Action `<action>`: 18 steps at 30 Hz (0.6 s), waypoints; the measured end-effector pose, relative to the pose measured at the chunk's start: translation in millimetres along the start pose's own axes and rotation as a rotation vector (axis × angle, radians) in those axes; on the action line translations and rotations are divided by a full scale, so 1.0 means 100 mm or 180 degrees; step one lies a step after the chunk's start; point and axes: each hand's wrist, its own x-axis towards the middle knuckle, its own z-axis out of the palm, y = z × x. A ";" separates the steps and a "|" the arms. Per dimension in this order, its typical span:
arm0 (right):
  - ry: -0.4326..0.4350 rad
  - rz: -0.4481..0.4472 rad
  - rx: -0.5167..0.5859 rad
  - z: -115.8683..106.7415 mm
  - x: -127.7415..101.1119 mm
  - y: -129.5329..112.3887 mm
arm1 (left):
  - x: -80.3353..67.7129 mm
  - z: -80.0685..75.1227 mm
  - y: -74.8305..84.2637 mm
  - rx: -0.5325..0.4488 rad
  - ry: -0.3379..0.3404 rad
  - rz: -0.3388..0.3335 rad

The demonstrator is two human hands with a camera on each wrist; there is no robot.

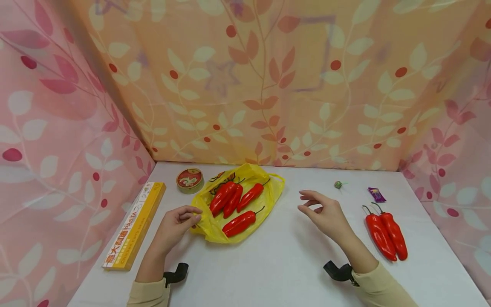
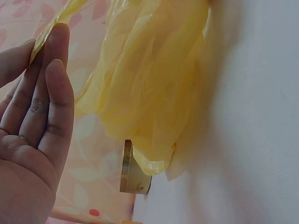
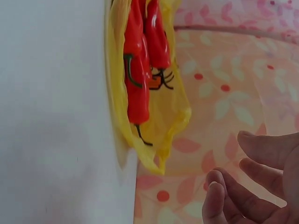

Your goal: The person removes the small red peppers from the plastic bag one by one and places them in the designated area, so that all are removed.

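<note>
Beige sleeves (image 1: 147,295) and black wrist mounts (image 1: 177,273) sit closest, on the near side of the yellow plastic bag (image 1: 264,202), which lies on the white table (image 1: 284,264) with its mouth spread. Thumb and fingers of the left hand (image 1: 174,227) pinch the rim at the bag's left edge. To the right of the bag, apart from it, the right hand (image 1: 330,216) hangs relaxed, a gap between thumb and fingers, holding nothing. Four red peppers (image 1: 239,224) lie inside the bag; two other peppers (image 1: 379,236) lie side by side well to its right, nearer than a purple packet (image 1: 377,195) and a small green item (image 1: 338,184). Just beyond the bag's left side is a round tin (image 1: 190,180); farther left lies a pasta box (image 1: 134,228).

The bag looks thin, limp and light, apt to fold or slide, so its rim is the place to hold. The peppers look light, firm and probably slippery; they are best taken round the thick body, since the slim stems could snap
</note>
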 end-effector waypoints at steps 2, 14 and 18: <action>-0.0040 -0.0016 0.0060 0.07 0.02 -0.04 | 0.00 0.00 0.00 0.0002 0.0003 0.0007; -0.0495 0.0020 0.0674 0.55 0.12 -0.24 | 0.01 0.01 -0.03 -0.0023 0.0021 0.0048; -0.0655 0.0011 0.0763 0.71 0.14 -0.27 | 0.00 0.01 -0.02 -0.0011 0.0022 0.0034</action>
